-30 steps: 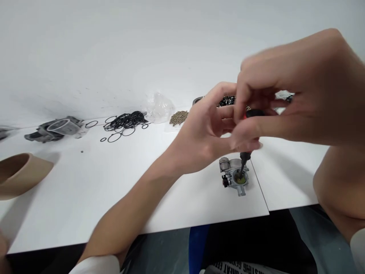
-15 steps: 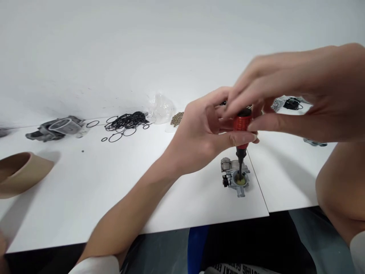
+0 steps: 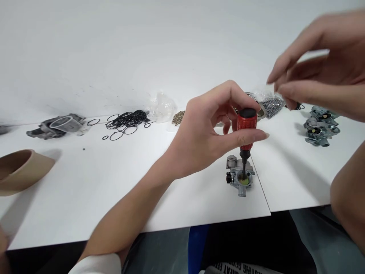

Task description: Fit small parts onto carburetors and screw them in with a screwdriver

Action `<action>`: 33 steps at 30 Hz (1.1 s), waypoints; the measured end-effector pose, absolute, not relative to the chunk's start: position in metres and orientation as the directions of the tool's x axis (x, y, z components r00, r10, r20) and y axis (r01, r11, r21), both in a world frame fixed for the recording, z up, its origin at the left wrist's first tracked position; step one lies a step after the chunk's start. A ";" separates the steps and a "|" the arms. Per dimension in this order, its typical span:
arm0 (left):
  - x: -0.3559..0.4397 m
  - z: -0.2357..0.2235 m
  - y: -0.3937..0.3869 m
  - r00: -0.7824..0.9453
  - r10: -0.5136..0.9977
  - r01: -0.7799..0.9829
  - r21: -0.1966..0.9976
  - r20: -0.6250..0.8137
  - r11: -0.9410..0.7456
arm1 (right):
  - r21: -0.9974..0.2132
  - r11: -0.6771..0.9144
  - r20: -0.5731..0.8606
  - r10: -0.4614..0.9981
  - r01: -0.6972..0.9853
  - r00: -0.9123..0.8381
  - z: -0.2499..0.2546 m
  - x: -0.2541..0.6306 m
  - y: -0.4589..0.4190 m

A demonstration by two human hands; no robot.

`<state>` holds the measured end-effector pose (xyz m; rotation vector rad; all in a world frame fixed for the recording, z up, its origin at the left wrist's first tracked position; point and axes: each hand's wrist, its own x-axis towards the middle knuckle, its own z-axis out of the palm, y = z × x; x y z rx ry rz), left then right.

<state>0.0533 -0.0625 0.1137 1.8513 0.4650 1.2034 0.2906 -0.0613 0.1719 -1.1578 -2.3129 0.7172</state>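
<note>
My left hand [image 3: 205, 133] is closed round the red handle of a screwdriver [image 3: 246, 121], thumb in front and fingers behind. The screwdriver stands nearly upright, its tip down inside the round bore of a small metal carburetor [image 3: 242, 190] on the white table. A yellowish-green part [image 3: 244, 182] shows in that bore. Up at the right, apart from the screwdriver, hangs my right hand [image 3: 322, 72]. It is a little blurred, its thumb and fingers apart, and I see nothing between them.
More carburetors [image 3: 321, 127] lie at the right. Along the back are black rubber rings [image 3: 128, 122], brass pieces [image 3: 178, 117], a clear plastic bag [image 3: 162, 106] and a pile of small silvery parts [image 3: 272, 106]. A tape roll [image 3: 37, 169] and a grey-black part [image 3: 47, 129] are at left.
My right hand has let go of the screwdriver's top and moved up and right. My left hand still holds the screwdriver in the carburetor. The carburetors at the right have come into fuller view.
</note>
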 end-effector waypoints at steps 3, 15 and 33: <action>0.053 0.114 -0.064 0.451 0.670 -0.111 0.782 0.590 -0.613 | -0.375 0.596 -0.005 0.764 0.710 -0.645 0.142 0.290 -0.060; 0.040 0.118 -0.049 0.472 0.594 -0.047 0.691 0.652 -0.721 | -0.608 0.562 -0.162 0.604 0.561 -0.780 0.058 0.229 -0.054; 0.023 0.115 -0.024 0.577 0.558 -0.156 0.751 0.597 -0.642 | -0.855 0.447 0.051 0.577 0.263 -0.815 0.017 0.237 -0.025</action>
